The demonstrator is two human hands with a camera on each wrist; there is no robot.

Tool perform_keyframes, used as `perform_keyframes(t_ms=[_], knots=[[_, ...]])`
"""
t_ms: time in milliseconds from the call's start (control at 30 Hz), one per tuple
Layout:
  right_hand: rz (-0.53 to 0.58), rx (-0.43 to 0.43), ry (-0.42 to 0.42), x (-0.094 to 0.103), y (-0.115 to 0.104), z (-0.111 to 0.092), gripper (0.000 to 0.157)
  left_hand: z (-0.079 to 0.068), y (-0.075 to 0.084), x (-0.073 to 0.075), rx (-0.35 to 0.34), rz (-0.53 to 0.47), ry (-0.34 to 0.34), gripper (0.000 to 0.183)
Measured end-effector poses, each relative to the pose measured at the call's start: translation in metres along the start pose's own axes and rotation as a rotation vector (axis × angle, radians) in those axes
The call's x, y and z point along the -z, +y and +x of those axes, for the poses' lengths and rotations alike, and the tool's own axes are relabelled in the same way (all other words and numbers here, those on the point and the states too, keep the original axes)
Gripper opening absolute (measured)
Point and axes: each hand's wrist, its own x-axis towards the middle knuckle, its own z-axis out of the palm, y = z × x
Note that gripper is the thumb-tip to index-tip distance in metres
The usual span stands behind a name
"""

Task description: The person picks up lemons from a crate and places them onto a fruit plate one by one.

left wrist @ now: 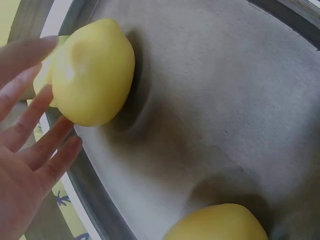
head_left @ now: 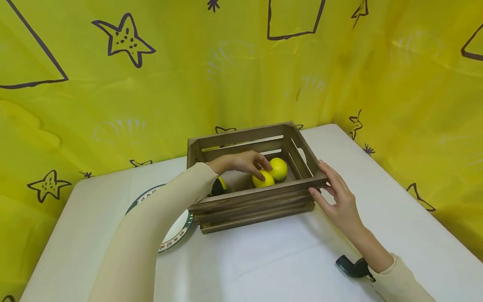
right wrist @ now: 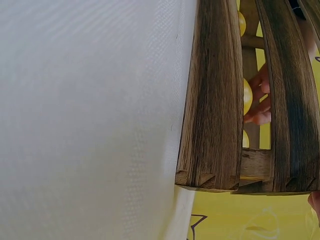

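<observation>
Yellow lemons (head_left: 280, 169) lie in the slatted wooden crate (head_left: 260, 197), whose walls presumably stop them rolling off; the left hand (head_left: 245, 162), fingers spread wide, reaches the nearer lemon (head_left: 267, 181) without wrapping it; the right hand (head_left: 339, 205) pinches the crate's near right corner, apparently to steady it.

Lemons (head_left: 279, 168) in crate (head_left: 256, 211) on table (head_left: 245, 264); plate (head_left: 185, 231) left of crate, cloth (head_left: 170, 109) behind.

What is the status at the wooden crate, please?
Left grip at front lemon. Right grip holding corner of wooden crate. Second lemon close behind, possibly crowding.
</observation>
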Motion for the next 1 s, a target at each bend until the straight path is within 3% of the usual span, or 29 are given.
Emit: perform_keyframes(t_ms=[333, 633, 867, 1000], knots=[[0.021, 0.035, 0.015, -0.0023, 0.0045, -0.0032, 0.060, -0.0019, -0.0015, -0.0014, 0.001, 0.143, -0.046, 0.044], [0.007, 0.047, 0.030, -0.0030, 0.0042, -0.0014, 0.060, -0.0032, 0.0011, -0.0010, 0.034, 0.123, -0.062, 0.037], [0.026, 0.049, 0.026, -0.0023, 0.0052, -0.0032, 0.060, -0.0050, 0.0013, -0.0002, 0.059, 0.191, -0.113, 0.046], [0.020, 0.032, 0.014, -0.0021, 0.0027, -0.0024, 0.060, -0.0052, 0.0002, -0.0003, 0.087, 0.179, -0.142, 0.049]])
